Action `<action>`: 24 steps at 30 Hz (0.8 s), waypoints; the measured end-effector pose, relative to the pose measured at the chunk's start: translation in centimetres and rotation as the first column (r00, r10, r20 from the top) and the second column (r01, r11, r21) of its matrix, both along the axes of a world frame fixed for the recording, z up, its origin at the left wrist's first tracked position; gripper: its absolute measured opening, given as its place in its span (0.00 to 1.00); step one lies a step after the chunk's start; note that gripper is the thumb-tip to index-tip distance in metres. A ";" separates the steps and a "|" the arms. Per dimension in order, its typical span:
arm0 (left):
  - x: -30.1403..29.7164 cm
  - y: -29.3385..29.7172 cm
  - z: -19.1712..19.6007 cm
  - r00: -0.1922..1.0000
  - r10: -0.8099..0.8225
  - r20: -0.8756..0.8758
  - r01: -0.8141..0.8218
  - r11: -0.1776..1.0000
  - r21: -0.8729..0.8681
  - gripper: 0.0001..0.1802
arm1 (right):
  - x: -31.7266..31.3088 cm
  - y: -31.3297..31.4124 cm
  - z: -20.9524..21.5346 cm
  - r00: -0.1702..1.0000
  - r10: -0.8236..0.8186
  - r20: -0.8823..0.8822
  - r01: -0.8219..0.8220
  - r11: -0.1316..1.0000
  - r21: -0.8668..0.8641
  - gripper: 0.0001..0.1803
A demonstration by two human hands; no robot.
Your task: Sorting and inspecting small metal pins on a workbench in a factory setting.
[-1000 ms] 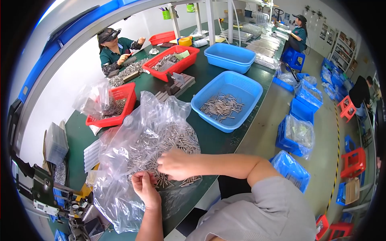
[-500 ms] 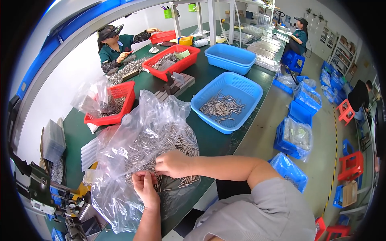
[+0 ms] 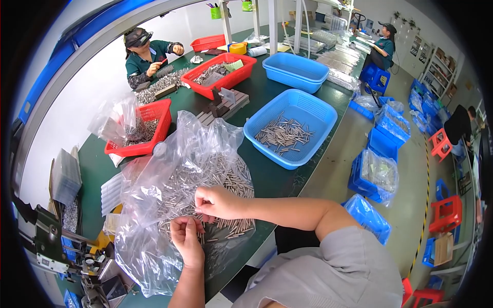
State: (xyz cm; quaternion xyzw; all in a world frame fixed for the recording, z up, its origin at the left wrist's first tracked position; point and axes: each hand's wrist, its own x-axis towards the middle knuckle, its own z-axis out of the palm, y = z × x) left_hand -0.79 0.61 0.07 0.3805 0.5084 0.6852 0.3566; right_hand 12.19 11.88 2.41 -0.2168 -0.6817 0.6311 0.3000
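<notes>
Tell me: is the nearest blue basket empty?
No, the blue basket holds a scatter of small metal pins on its floor.

Viewpoint: one head-worn fisheye camera, the left of a side-by-side pair.
Direction: angled down and forward over the green table (image 3: 267, 97).
Nearness: close above the person's own hands; the far workers look small.
Distortion: straight edges bend near the dark rim.
</notes>
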 end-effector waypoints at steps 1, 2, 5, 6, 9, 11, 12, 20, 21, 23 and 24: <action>0.0 0.0 0.0 1.000 0.000 0.001 0.000 1.000 0.000 0.02 | 0.1 0.5 -0.7 0.998 0.028 0.059 -0.043 0.963 0.266 0.04; 0.1 0.1 0.0 1.000 0.008 0.008 -0.008 1.000 0.004 0.03 | 0.1 0.8 -1.0 0.992 0.038 0.123 -0.096 0.855 0.510 0.04; 0.2 0.2 0.1 1.000 0.019 0.022 -0.019 1.000 0.003 0.04 | -0.1 0.8 -1.8 0.988 0.052 0.149 -0.110 0.901 0.419 0.06; 0.2 0.2 0.1 0.999 0.022 0.028 -0.022 1.000 -0.002 0.04 | -0.1 0.8 -1.9 0.988 0.088 0.125 -0.118 0.959 0.258 0.06; 0.1 0.1 0.1 1.000 0.025 0.010 -0.025 1.000 0.002 0.04 | 0.0 0.4 -0.3 0.992 0.071 0.105 -0.082 0.991 0.109 0.07; 0.1 0.1 0.0 1.000 0.021 0.010 -0.022 1.000 0.006 0.04 | 0.1 0.3 -0.5 0.996 0.010 0.090 -0.036 0.959 0.282 0.08; 0.0 0.1 -0.1 1.000 0.017 0.009 -0.017 1.000 0.010 0.04 | 0.2 0.3 -0.4 0.997 -0.047 0.065 0.013 0.895 0.446 0.09; 0.3 0.1 0.1 1.000 0.014 0.002 -0.014 1.000 0.005 0.03 | 0.5 0.6 -0.3 0.987 0.091 0.129 -0.134 0.916 0.377 0.07; 0.3 0.1 0.1 1.000 0.018 0.003 -0.018 1.000 0.005 0.03 | 0.4 0.6 -0.2 0.989 0.073 0.126 -0.118 0.906 0.406 0.06; 0.1 0.0 0.1 1.000 -0.001 0.021 0.001 1.000 -0.002 0.03 | 0.2 0.6 -0.5 0.997 0.056 0.061 -0.077 0.896 0.437 0.06; 0.1 0.0 0.1 0.999 -0.019 0.040 0.019 1.000 -0.008 0.03 | 0.2 0.6 -0.6 0.999 0.042 -0.005 -0.034 0.884 0.466 0.05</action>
